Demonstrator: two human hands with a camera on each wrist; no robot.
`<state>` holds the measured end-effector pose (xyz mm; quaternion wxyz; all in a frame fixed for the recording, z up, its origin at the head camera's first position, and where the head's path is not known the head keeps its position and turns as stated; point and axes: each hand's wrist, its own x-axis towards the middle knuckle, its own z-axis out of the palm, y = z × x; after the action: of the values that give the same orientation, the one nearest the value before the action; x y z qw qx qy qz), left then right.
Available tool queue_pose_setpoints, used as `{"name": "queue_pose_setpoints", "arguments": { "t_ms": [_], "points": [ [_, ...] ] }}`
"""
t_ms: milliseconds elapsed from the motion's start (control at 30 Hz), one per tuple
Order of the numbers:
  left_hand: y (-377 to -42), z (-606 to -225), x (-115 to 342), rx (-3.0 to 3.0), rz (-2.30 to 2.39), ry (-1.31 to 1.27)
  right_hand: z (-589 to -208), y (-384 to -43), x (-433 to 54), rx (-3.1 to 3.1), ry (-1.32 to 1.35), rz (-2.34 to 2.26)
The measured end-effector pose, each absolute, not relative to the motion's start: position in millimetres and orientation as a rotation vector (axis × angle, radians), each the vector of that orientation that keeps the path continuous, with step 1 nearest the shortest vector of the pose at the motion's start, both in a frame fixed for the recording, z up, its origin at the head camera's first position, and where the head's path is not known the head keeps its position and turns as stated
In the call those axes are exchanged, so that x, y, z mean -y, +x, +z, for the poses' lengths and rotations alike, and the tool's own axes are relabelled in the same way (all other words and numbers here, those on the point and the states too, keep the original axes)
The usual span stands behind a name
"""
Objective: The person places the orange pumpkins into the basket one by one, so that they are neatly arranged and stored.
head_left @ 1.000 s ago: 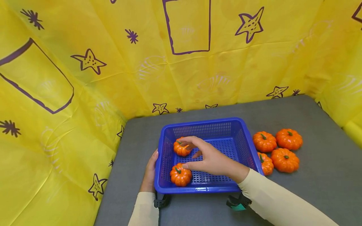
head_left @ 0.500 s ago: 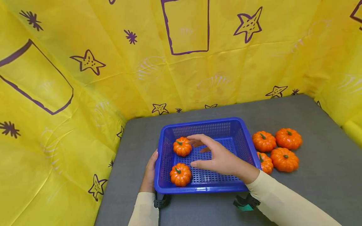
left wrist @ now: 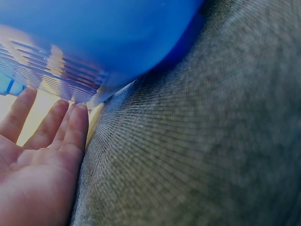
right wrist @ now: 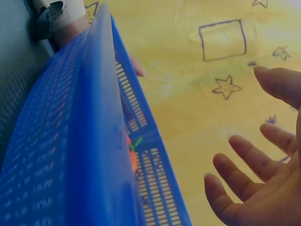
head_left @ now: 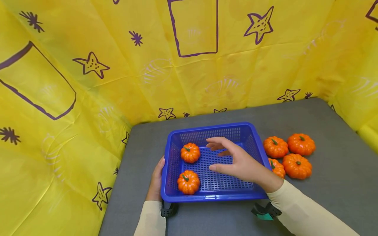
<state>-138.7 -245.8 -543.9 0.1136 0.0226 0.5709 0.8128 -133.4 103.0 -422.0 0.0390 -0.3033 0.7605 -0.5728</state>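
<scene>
A blue plastic basket (head_left: 217,198) with slotted walls stands on the grey table. Two small orange pumpkins with green stems sit inside at its left: a rear pumpkin (head_left: 190,153) and a front pumpkin (head_left: 188,182). My left hand (head_left: 156,180) rests against the basket's left outer wall; in the left wrist view its fingers (left wrist: 75,127) extend to the slotted side. Above the right half of the basket hovers my right hand (head_left: 240,164), thumb and fingers spread, holding nothing. The right wrist view shows the hand beyond the basket rim (right wrist: 101,117), with one pumpkin (right wrist: 132,155) partly hidden.
Several more pumpkins (head_left: 297,166) cluster on the table just right of the basket, one partly hidden by its rim. A yellow cloth (head_left: 189,78) with purple drawings hangs behind and at both sides. The grey table (head_left: 333,137) extends to the right.
My right hand has moved right, away from the two pumpkins in the basket, with its fingers spread. The left hand, basket and pumpkins have stayed in place.
</scene>
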Motion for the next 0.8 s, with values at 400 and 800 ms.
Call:
{"name": "queue_pose_setpoints", "arguments": {
  "t_ms": [400,800],
  "points": [
    [-139,-543,245,-1.674,2.38,0.068,-428,-134,-134,-2.434,-0.894,-1.79],
    [-141,-546,245,-1.655,2.416,0.031,-428,-132,-166,-2.497,-0.791,-1.843]
  ]
}}
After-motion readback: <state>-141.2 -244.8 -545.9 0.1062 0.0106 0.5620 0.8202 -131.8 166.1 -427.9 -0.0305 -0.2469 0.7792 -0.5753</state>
